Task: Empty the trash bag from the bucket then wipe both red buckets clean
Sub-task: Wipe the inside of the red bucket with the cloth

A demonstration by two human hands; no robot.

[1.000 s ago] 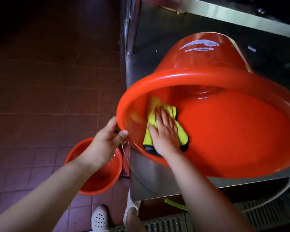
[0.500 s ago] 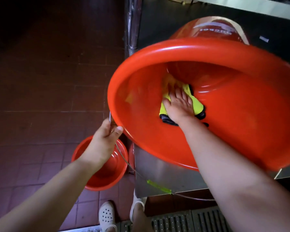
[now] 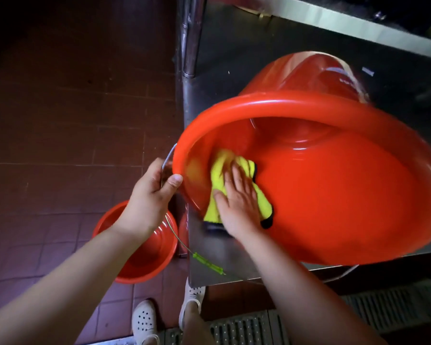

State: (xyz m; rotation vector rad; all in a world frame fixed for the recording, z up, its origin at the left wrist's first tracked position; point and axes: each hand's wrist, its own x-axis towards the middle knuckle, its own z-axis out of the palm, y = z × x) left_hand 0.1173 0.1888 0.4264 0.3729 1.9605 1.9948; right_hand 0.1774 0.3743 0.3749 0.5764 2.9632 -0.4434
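Fingers of right hand [image 3: 237, 195] splay flat on seemingly blurred cloth [image 3: 219, 175].

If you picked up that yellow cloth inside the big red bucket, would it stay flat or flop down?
Probably flop. The yellow cloth already bunches and folds under the right hand, so it looks soft, not stiff. It seems light too, since it clings to the tilted wall of the big red bucket only while pressed. Let go, it would likely slide down.

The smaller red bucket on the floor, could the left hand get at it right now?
Probably yes: the smaller bucket sits open just below the left hand with nothing between, but that hand grips the big bucket's rim.
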